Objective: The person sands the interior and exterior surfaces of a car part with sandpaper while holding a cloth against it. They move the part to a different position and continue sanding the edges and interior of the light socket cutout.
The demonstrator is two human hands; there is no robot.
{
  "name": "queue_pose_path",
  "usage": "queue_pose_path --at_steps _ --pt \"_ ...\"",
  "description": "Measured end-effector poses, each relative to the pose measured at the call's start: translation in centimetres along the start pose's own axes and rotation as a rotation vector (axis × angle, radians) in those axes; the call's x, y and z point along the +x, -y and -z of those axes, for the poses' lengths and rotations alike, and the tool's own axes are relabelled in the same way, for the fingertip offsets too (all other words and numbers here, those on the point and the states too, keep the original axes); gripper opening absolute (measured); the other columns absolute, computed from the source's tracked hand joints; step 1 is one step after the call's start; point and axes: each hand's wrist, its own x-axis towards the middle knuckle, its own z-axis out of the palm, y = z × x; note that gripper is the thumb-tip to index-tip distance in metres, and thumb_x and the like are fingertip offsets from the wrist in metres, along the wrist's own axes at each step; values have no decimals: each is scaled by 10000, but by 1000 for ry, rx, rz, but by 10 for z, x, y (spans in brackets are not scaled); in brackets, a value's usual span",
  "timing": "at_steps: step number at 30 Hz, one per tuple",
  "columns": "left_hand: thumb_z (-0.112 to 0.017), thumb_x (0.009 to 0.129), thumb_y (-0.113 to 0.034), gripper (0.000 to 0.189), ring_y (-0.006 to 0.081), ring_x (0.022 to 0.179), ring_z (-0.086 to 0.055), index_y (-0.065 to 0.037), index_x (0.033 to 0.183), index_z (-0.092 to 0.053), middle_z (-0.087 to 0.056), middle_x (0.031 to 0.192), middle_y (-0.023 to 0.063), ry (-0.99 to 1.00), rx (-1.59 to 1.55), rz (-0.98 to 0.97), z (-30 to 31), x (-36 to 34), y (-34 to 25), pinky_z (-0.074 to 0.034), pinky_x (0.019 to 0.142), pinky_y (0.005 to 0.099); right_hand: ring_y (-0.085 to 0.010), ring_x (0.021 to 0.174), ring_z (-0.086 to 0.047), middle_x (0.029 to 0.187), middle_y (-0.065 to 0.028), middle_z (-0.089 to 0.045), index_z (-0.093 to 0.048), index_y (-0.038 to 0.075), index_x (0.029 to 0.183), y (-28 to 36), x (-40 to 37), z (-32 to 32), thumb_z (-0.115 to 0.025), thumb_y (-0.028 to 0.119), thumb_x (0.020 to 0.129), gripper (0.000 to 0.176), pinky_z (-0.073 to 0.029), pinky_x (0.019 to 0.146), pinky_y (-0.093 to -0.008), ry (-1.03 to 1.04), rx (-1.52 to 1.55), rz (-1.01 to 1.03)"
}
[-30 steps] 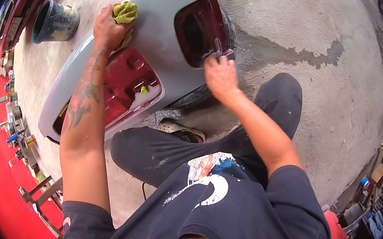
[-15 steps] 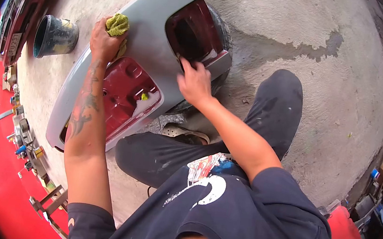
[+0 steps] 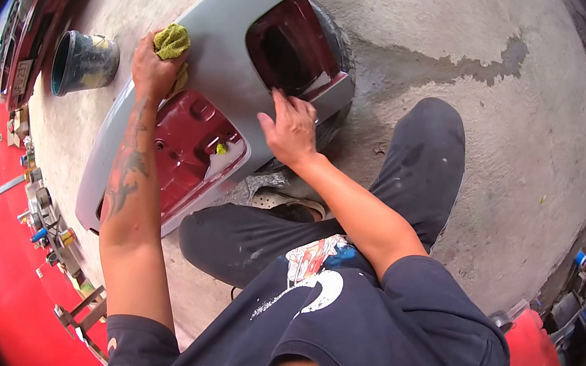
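A grey car panel [image 3: 225, 52] with two large openings showing dark red inside lies in front of me, tilted in view. My left hand [image 3: 154, 69] is closed round a crumpled yellow-green cloth [image 3: 172, 41] at the panel's left edge, above the lower opening. My right hand [image 3: 290, 128] rests on the grey surface below the upper opening [image 3: 290, 45], fingers apart and nothing in it. A small yellow-green piece [image 3: 222, 149] shows inside the lower opening.
A dark, paint-stained bucket [image 3: 86, 64] stands on the concrete floor left of the panel. Beyond it is a dark red car part with a plate [image 3: 23, 76]. Tools and cans line the left side. My bent knees flank the near side.
My right hand has shifted slightly, its thumb now spread out from the fingers on the panel. My left hand still holds the cloth, slightly further left in view.
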Motion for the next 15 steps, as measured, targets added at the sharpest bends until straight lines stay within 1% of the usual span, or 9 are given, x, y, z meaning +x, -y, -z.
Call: queue_pose_path --at_steps 1,2,4,5,9,12,13,14,15 --pt "-842 761 -361 532 350 1109 -605 -102 1186 -654 -659 1149 151 2 -23 9 0 1 1 -471 965 437 -381 1258 -515 1416 -218 -537 -457 -40 1419 6 11 -7 -674 256 901 634 -398 1031 -491 -67 199 -24" --pt "-841 762 -360 531 354 1110 -604 -100 1185 -654 -659 1146 156 7 -49 21 -1 1 1 -470 965 439 -381 1258 -515 1416 -218 -537 -457 -40 1419 12 22 -14 -674 256 901 634 -398 1031 -491 -70 198 -31" --pt "-840 763 -364 529 357 1107 -603 -101 1182 -653 -657 1145 159 1 -56 7 -2 3 0 -470 961 441 -425 1281 -509 1417 -280 -508 -417 -80 1432 16 50 -28 -676 239 902 670 -401 1082 -483 -234 360 89" --pt "-839 764 -368 528 361 1104 -602 -101 1179 -653 -655 1143 162 6 -58 -3 0 1 1 -470 958 443 -420 1309 -489 1438 -275 -492 -384 -68 1460 11 52 -30 -671 227 905 691 -364 1128 -484 -179 394 25" --pt "-838 764 -374 526 362 1103 -598 -103 1175 -651 -650 1133 160 4 -66 -5 -1 2 3 -467 956 444 -403 1298 -507 1420 -242 -528 -427 -43 1444 -8 14 -10 -660 200 890 648 -383 1113 -463 -46 377 13" --pt "-841 762 -376 529 359 1103 -593 -106 1176 -650 -645 1127 153 -14 -10 -18 -2 0 3 -464 953 443 -389 1290 -520 1386 -230 -554 -448 -20 1443 0 25 -13 -656 174 892 620 -384 1113 -445 -62 432 -82" --pt "-841 762 -377 529 358 1104 -592 -109 1176 -650 -643 1128 150 -4 -18 -9 -2 0 3 -463 953 443 -375 1259 -551 1355 -223 -582 -483 -10 1416 11 45 -18 -639 145 879 580 -410 1089 -438 -179 468 -27" --pt "-841 762 -378 528 357 1105 -591 -111 1175 -650 -642 1129 148 5 -27 2 -2 1 2 -462 954 443 -375 1259 -551 1355 -223 -582 -483 -10 1416 22 70 -18 -639 145 879 580 -410 1089 -438 -183 467 -24" --pt "-841 762 -378 528 357 1105 -591 -111 1175 -650 -642 1129 148 4 -25 0 -2 2 2 -462 954 443 -366 1250 -561 1337 -219 -597 -485 -7 1414 33 94 -17 -635 136 875 577 -423 1077 -431 -213 576 -131"
